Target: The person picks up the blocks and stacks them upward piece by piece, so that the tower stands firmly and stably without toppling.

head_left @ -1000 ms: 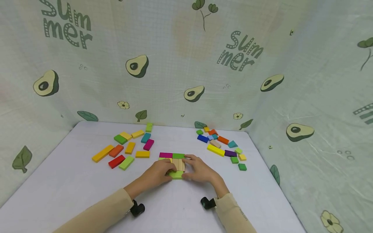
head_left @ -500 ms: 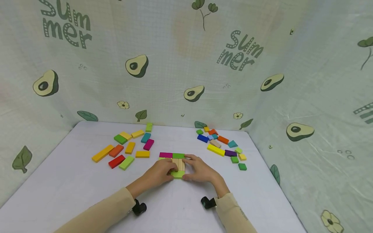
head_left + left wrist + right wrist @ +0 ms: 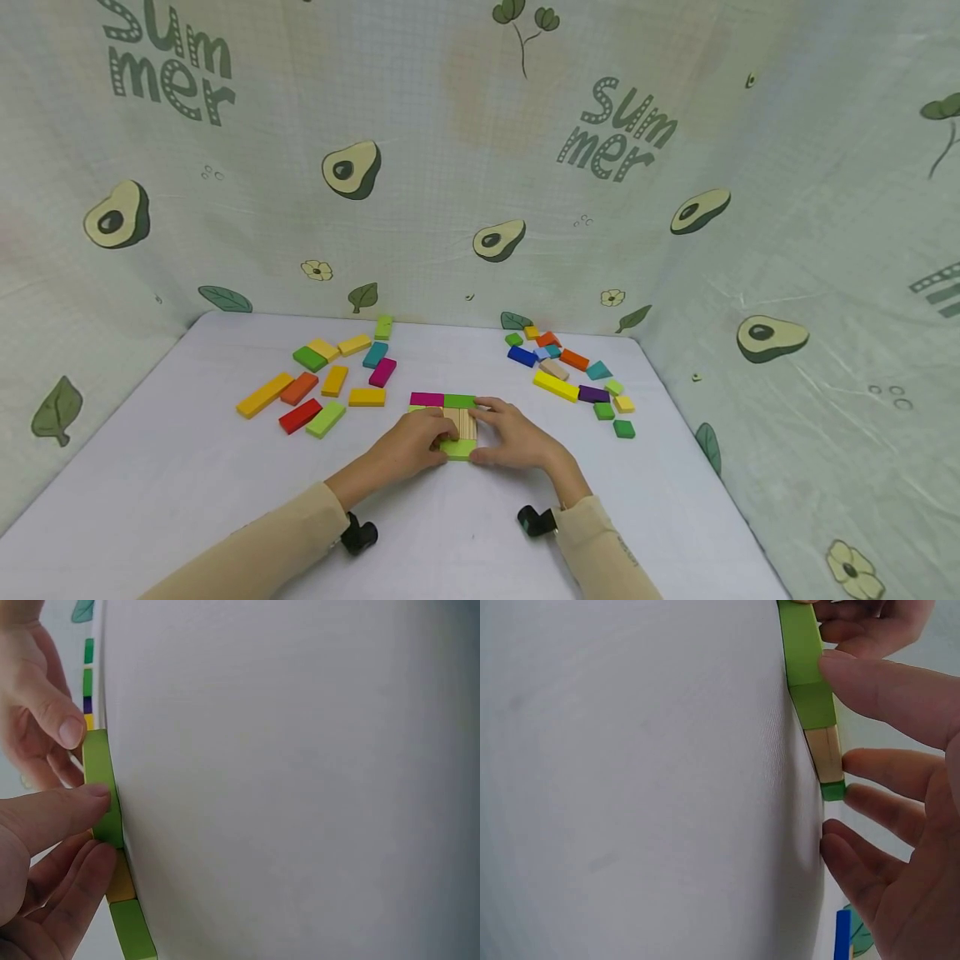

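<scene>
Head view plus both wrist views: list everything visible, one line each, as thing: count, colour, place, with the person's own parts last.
Table: one, white, fills the foreground.
Backdrop cloth: one, pale green with avocado and "Summer" prints, behind and to both sides.
Block assembly: one flat cluster, magenta, green, light green and plain wood, table centre between the hands.
Light green block: one, near edge of the assembly, touched by both hands.
Left pile: about a dozen loose blocks, yellow, orange, red, green, teal, magenta.
Right pile: about a dozen loose blocks, blue, yellow, orange, purple, green, teal.
Wrist cameras: two, black, at the wrists.
Sleeves: two, beige.
Left hand: on the assembly's left side.
Right hand: on its right side.
</scene>
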`<state>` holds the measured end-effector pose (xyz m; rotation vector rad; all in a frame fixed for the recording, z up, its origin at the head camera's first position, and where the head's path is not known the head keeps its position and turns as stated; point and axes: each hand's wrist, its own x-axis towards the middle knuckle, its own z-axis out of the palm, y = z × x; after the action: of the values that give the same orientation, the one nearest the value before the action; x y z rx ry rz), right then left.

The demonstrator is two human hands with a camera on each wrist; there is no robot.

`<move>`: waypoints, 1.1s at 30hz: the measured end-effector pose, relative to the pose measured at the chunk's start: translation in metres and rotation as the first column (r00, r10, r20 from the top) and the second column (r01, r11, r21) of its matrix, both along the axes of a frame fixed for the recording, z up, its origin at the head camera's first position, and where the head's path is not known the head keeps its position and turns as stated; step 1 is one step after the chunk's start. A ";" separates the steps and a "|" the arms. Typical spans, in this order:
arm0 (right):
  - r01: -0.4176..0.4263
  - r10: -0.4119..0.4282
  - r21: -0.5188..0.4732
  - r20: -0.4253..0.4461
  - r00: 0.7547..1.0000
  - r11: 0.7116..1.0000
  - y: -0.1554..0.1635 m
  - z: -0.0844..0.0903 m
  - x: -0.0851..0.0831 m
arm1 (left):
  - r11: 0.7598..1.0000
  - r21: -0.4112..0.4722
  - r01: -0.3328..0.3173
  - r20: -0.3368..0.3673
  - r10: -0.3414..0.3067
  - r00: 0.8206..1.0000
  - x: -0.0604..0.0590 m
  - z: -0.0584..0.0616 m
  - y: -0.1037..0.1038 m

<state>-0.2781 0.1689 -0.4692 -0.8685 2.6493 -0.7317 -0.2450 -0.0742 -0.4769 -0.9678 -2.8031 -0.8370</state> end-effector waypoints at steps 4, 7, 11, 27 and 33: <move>-0.002 0.002 0.001 0.002 1.000 1.000 0.000 -0.001 -0.001 | 1.000 -0.001 0.000 0.002 0.000 1.000 -0.001 -0.001 0.000; -0.002 0.002 0.000 0.003 1.000 1.000 0.001 -0.002 -0.001 | 1.000 -0.001 0.000 0.001 0.000 1.000 -0.001 -0.001 0.000; 0.003 -0.003 0.002 0.006 1.000 1.000 0.001 -0.001 -0.001 | 1.000 -0.007 -0.004 -0.001 0.004 1.000 0.000 -0.001 0.000; 0.015 -0.015 0.031 -0.002 1.000 0.999 -0.004 -0.001 -0.001 | 0.946 -0.119 -0.302 0.015 0.306 0.952 -0.015 0.017 -0.086; 0.018 -0.018 0.026 0.000 1.000 1.000 -0.003 -0.002 -0.001 | 0.938 -0.148 -0.315 0.000 0.319 0.948 -0.034 0.011 -0.118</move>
<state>-0.2794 0.1661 -0.4713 -0.8390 2.6634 -0.7006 -0.2790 -0.1917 -0.4662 -0.4952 -2.9599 -0.6121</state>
